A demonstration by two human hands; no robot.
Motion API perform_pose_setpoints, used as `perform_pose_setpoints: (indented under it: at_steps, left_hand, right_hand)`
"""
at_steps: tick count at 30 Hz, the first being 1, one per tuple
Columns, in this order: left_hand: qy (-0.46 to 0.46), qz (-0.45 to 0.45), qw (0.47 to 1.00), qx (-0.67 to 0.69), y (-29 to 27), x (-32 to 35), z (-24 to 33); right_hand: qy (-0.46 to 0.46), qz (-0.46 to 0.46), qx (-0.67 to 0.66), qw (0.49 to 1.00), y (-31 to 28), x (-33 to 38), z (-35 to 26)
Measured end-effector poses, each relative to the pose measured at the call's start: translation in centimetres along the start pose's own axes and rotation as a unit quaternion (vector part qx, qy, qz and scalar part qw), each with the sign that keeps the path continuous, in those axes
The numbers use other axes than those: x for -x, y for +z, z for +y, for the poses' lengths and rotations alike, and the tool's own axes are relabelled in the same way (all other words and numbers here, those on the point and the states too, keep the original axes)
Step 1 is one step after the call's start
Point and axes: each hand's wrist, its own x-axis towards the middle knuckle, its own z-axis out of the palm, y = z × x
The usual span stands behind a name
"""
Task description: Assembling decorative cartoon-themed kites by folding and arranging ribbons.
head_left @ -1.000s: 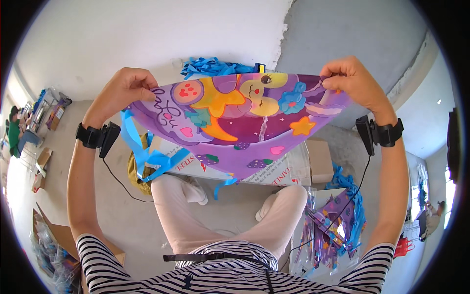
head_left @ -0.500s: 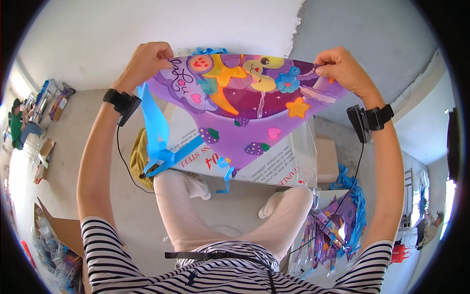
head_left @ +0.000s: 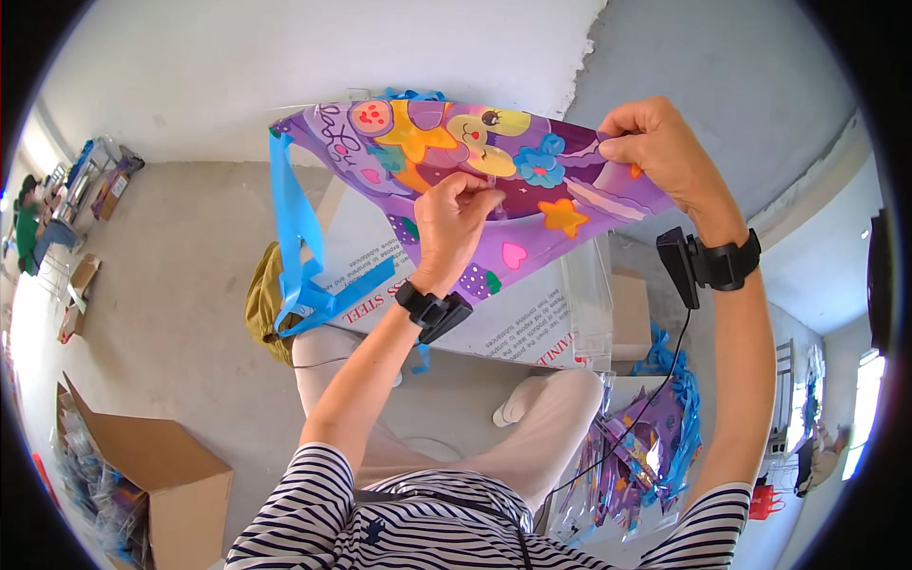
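Note:
A glossy purple plastic sheet (head_left: 513,242), printed with stars, hearts, berries and a smiling cartoon figure, is held up before me. My right hand (head_left: 646,147) pinches its upper right edge. Over the middle of the sheet, my left hand (head_left: 456,223) is closed, thumb and fingertips pinched on a small clear plastic strip (head_left: 496,198). The sheet's upper left corner is free of my hands. From that corner a blue ribbon (head_left: 299,218) hangs in loops. Each of my wrists wears a black strap with a small device.
Beneath the sheet lies a white printed board or box top (head_left: 446,328). An olive cloth (head_left: 266,304) sits at its left. By my right leg are more purple sheets (head_left: 632,432) with blue ribbons (head_left: 689,408). An open carton (head_left: 185,475) of clear-wrapped items stands at lower left; a person (head_left: 28,228) is far left.
My left hand has let go of the sheet's upper left corner and moved right and down to the clear strip in the middle. My right hand keeps its pinch.

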Motion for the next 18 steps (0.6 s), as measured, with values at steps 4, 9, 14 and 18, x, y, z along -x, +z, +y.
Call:
perform_pose_setpoints:
  at_steps: [4,9,14,18]
  left_hand:
    - [-0.054,-0.012,0.997,0.053,-2.0,1.0,0.1]
    - [-0.022,0.048,0.993,-0.108,-14.2,3.9,-1.2]
    - [-0.101,0.169,0.931,-0.307,-35.0,10.1,-0.4]
    - [-0.24,0.194,0.815,-0.491,-51.3,18.9,-1.2]
  right_hand:
    - [-0.045,0.018,0.018,0.999,-1.3,0.1,0.8]
    - [-0.083,0.041,0.063,0.994,-2.5,0.7,-0.2]
    - [-0.137,0.06,0.12,0.981,-6.2,1.6,0.9]
    - [-0.111,0.07,0.1,0.986,-7.9,4.3,-2.6]
